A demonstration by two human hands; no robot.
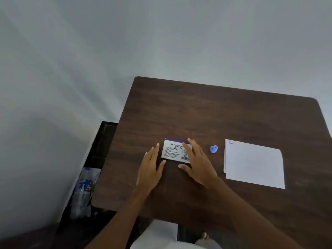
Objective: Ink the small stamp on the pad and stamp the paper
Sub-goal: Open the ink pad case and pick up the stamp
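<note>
A closed stamp pad box (pixel 173 150), white with a purple strip and printed label, lies flat on the dark wooden table (pixel 215 114). My left hand (pixel 150 169) rests open just left of the box, fingers apart. My right hand (pixel 196 162) hovers open over the box's right end, covering that part. A small blue stamp (pixel 213 149) stands on the table to the right of the box. Further right lies a white sheet of paper (pixel 254 165) with one small purple stamped mark at its top left corner (pixel 231 142).
The table's left edge runs close to a pale wall. A clear plastic bottle (pixel 83 191) stands on the floor in the gap left of the table. My foot (pixel 204 236) and light clothing show below the near edge.
</note>
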